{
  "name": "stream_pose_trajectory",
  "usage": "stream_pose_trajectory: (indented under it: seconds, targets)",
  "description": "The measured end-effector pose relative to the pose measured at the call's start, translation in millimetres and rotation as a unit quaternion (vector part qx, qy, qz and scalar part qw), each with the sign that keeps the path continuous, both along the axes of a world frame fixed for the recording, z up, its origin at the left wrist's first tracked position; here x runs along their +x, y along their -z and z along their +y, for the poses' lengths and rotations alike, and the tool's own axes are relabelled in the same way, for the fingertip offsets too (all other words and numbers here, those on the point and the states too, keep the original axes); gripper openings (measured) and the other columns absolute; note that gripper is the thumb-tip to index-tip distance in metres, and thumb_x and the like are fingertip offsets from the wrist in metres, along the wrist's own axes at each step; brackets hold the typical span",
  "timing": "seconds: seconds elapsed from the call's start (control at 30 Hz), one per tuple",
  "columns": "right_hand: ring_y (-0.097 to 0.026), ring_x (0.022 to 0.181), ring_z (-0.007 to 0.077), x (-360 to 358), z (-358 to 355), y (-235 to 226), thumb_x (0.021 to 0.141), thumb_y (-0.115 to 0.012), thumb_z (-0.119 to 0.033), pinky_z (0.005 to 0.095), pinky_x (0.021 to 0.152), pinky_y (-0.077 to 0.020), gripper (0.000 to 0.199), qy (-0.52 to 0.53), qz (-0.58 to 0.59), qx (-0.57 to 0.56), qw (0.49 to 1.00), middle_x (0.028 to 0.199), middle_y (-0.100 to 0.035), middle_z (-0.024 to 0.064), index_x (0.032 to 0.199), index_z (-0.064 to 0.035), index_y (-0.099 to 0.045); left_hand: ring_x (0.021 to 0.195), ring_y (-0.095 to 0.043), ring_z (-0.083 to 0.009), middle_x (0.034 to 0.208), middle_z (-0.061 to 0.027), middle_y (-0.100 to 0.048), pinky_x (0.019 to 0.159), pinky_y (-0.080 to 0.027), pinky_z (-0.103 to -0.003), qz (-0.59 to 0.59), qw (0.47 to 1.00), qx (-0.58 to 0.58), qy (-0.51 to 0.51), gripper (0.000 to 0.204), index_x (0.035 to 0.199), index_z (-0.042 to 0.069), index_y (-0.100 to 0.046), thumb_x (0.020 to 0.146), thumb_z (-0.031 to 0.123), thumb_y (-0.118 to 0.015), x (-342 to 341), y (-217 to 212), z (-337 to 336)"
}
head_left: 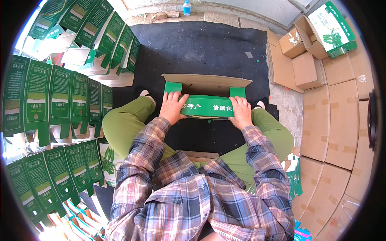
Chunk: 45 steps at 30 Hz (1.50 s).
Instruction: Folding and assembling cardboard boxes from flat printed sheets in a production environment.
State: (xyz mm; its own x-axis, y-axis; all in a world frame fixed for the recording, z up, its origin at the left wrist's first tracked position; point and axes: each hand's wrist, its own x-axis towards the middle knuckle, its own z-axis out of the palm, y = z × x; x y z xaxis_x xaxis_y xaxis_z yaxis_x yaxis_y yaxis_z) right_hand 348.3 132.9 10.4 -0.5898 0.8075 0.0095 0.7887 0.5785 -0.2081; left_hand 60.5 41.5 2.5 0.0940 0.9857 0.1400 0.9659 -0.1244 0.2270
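Observation:
A green printed cardboard box point(207, 105) with a brown inner flap stands on the black mat between my legs. My left hand point(172, 107) presses flat on the left end of its green front flap. My right hand point(240, 111) lies on the right end of the same flap. Both hands hold the flap down, fingers spread over its top edge. Two small green tabs stick up at the box's corners.
Rows of folded green boxes point(60, 100) stand upright on my left. Brown cartons point(333, 120) are stacked on my right, one green box point(333, 28) on top. A water bottle point(187, 7) stands at the far wall. The black mat point(209, 48) lies ahead.

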Motion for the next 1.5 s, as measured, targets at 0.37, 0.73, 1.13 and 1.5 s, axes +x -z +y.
stream_pose_trajectory:
  seconds: [0.37, 0.73, 1.13, 1.5]
  targets:
    - [-0.039, 0.120, 0.0290, 2, 1, 10, 0.056, -0.081, -0.015, 0.0477, 0.097, -0.0318, 0.081, -0.012, -0.021, -0.048, 0.999, 0.124, -0.045, 0.0107, 0.127, -0.0094, -0.043, 0.106, -0.047, -0.0282, 0.108, -0.0096, -0.051, 0.093, -0.035, -0.043, -0.038, 0.999, -0.029, 0.019, 0.078, 0.127, 0.014, -0.048, 0.057, 0.030, -0.080, -6, 9, 2]
    - [-0.021, 0.137, 0.0307, -10, -3, 10, 0.061, -0.081, -0.021, 0.0539, 0.104, -0.0264, 0.104, 0.017, -0.087, -0.073, 0.993, 0.149, -0.023, 0.0102, 0.144, -0.0107, -0.020, 0.114, -0.043, -0.0299, 0.118, -0.0125, -0.047, 0.100, -0.030, -0.044, -0.026, 0.997, -0.041, 0.068, 0.084, 0.131, 0.005, -0.039, 0.061, 0.025, -0.080, 18, 16, 9]
    - [-0.046, 0.120, 0.0232, 46, 59, -79, 0.085, -0.062, -0.013, 0.0349, 0.101, -0.0354, 0.051, 0.156, 0.489, -0.043, 0.857, 0.135, -0.045, 0.0112, 0.132, -0.0030, -0.045, 0.112, -0.041, -0.0345, 0.119, -0.0166, -0.044, 0.097, -0.030, -0.045, -0.258, 0.957, 0.119, -0.064, 0.084, 0.131, 0.004, -0.037, 0.062, 0.026, -0.079, 21, -41, 9]
    - [-0.054, 0.100, 0.0155, 54, 66, -57, 0.089, -0.059, -0.012, 0.0295, 0.091, -0.0426, 0.031, 0.164, 0.469, -0.087, 0.864, 0.110, -0.059, 0.0073, 0.118, -0.0027, -0.059, 0.102, -0.052, -0.0226, 0.117, -0.0115, -0.051, 0.090, -0.042, -0.035, -0.604, 0.666, 0.402, -0.172, 0.079, 0.134, -0.004, -0.031, 0.073, 0.020, -0.074, -29, -215, -102]
